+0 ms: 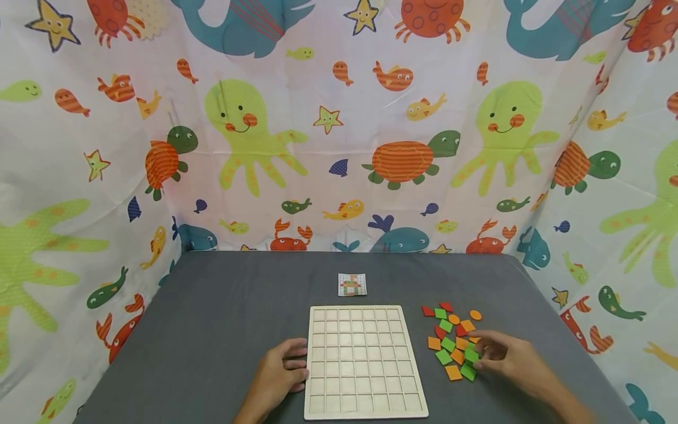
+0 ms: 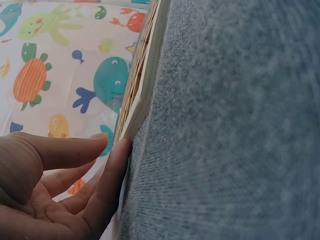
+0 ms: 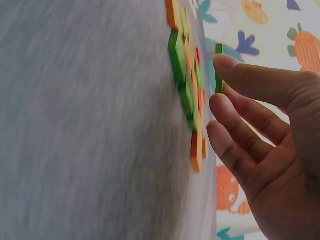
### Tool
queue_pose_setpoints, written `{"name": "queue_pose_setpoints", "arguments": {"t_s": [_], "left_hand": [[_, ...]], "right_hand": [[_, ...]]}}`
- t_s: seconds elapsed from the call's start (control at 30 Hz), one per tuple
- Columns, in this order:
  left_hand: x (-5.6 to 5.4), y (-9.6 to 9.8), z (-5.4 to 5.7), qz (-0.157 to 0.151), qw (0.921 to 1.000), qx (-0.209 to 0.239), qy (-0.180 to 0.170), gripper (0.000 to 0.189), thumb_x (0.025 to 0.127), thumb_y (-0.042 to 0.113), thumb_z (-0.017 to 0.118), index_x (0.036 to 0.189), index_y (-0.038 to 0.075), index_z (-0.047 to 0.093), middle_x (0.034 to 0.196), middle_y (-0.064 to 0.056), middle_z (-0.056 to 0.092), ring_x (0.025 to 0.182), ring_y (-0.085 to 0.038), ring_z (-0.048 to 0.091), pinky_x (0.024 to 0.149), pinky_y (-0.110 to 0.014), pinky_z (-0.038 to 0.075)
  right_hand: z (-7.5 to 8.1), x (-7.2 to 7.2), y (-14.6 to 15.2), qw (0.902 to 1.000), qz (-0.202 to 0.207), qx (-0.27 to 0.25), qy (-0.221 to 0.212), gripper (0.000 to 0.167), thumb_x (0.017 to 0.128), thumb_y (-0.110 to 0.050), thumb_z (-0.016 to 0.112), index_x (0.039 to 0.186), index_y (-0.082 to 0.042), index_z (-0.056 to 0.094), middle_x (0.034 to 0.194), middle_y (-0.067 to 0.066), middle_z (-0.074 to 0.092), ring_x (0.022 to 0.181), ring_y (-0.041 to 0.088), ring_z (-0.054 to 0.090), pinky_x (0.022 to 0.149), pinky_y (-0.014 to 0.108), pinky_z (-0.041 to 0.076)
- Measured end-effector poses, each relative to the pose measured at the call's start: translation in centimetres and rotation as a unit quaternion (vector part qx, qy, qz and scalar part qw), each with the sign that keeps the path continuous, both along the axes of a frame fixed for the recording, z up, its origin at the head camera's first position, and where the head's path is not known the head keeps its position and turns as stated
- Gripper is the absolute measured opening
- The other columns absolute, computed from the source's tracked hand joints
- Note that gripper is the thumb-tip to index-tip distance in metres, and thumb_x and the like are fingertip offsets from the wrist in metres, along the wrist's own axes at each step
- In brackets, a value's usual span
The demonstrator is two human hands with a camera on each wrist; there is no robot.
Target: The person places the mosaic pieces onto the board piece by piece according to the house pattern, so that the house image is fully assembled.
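A pale wooden grid board [image 1: 365, 363] lies flat in front of me. At its left edge is my left hand [image 1: 278, 374], fingers loosely bent; a fingertip [image 2: 119, 150] meets the board's side [image 2: 135, 112] in the left wrist view. Over the pile of tiles to the right of the board, my right hand [image 1: 511, 359] pinches a small green tile [image 3: 219, 75] on edge between thumb and fingers. Beneath and beside it lie several loose tiles, among them a green square [image 1: 468, 371], an orange square [image 1: 453, 373] and a red piece [image 1: 428, 311].
Behind the board lies a small card [image 1: 352, 285] with a coloured grid pattern. Two orange round pieces [image 1: 475, 315] lie among the tiles toward the back. The grey table [image 1: 238, 306] is bounded by a curtain [image 1: 328, 176] printed with sea animals.
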State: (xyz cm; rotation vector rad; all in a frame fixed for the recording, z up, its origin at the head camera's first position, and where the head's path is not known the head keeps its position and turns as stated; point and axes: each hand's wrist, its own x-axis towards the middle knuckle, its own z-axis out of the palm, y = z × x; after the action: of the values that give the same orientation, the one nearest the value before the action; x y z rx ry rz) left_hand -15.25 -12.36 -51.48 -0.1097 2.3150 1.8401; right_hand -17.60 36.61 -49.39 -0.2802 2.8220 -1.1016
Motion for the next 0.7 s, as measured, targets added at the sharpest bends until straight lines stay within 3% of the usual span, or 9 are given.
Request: {"name": "queue_pose_setpoints", "arguments": {"t_s": [0.43,0.7], "left_hand": [[0.1,-0.6,-0.2,-0.008,0.9997,0.019,-0.008,0.065,0.082,-0.013,0.078,0.143,0.0,0.061,0.132,-0.021,0.068,0.105,-0.024,0.07,0.069,-0.04,0.066],[0.1,-0.7,-0.5,-0.018,0.9991,0.038,-0.005,0.067,0.082,-0.01,0.08,0.145,0.0,0.06,0.135,-0.022,0.066,0.107,-0.025,0.071,0.07,-0.04,0.067]], "right_hand": [[0.7,-1.3,-5.8,0.9992,0.024,-0.012,0.03,0.053,0.087,-0.026,0.089,0.132,-0.005,0.071,0.098,-0.003,0.073,0.077,0.005,0.065,0.067,0.024,0.059],[0.3,-1.9,-8.9,0.9884,0.111,-0.082,0.064,0.053,0.088,-0.021,0.088,0.132,0.0,0.069,0.097,0.002,0.074,0.079,0.006,0.064,0.068,0.026,0.059]]}}
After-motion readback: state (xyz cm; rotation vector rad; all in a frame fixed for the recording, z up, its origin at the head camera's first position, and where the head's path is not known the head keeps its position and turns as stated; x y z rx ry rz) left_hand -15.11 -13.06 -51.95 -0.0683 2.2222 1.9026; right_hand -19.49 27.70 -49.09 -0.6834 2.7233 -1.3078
